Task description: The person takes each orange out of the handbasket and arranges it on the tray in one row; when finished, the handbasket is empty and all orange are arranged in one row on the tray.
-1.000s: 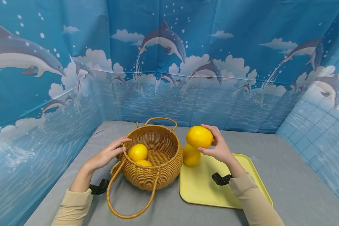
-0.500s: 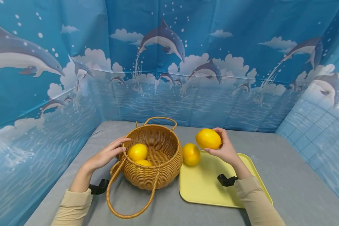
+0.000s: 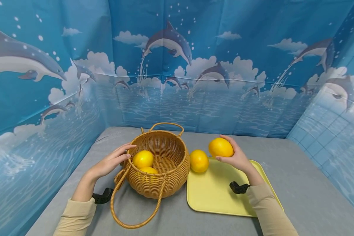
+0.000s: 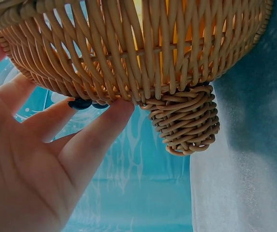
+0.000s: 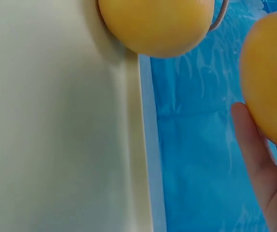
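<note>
My right hand (image 3: 237,159) holds a yellow lemon (image 3: 221,147) between thumb and fingers, raised above the far part of a yellow tray (image 3: 218,196). Another lemon (image 3: 199,161) sits at the tray's far left corner, close to the wicker basket (image 3: 159,188). Inside the basket, a lemon (image 3: 143,159) lies on the left, and a second lemon (image 3: 148,170) is partly hidden by the near rim. With fairly straight fingers, my left hand (image 3: 107,164) rests on the basket's left rim. In the left wrist view its thumb (image 4: 114,121) touches the woven side.
The basket's near handle (image 3: 135,226) hangs down onto the grey cloth surface (image 3: 309,196), while the far handle (image 3: 166,123) stands up. A blue dolphin-print curtain (image 3: 171,98) encloses the back and sides.
My right hand has moved right and slightly down with the lemon, away from the basket, uncovering the lemon at the tray's corner. The left hand stays on the rim.
</note>
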A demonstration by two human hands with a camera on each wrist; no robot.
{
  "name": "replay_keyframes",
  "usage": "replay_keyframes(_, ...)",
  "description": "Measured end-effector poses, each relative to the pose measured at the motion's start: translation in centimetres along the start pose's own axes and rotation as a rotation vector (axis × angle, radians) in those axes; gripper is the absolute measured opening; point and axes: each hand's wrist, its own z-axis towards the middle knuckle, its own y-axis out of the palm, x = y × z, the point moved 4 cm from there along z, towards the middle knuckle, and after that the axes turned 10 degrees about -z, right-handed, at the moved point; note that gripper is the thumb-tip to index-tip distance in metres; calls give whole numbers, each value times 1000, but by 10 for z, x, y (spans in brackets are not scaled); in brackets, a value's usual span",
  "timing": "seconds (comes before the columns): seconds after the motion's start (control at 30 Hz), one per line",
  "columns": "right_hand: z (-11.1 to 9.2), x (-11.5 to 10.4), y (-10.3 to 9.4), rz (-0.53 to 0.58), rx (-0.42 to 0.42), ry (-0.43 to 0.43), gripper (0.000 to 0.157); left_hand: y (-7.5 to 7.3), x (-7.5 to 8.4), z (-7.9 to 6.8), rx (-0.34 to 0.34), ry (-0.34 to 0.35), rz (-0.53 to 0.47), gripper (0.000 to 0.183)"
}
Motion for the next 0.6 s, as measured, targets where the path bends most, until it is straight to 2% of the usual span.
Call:
replay_keyframes(0.4, -4, 19, 0, 25, -78, 87, 73, 0, -1, -1, -1, -3, -6, 45)
replay_keyframes(0.6, -5, 27, 2, 42, -108, 103, 80, 0, 0, 0, 1, -5, 5, 46)
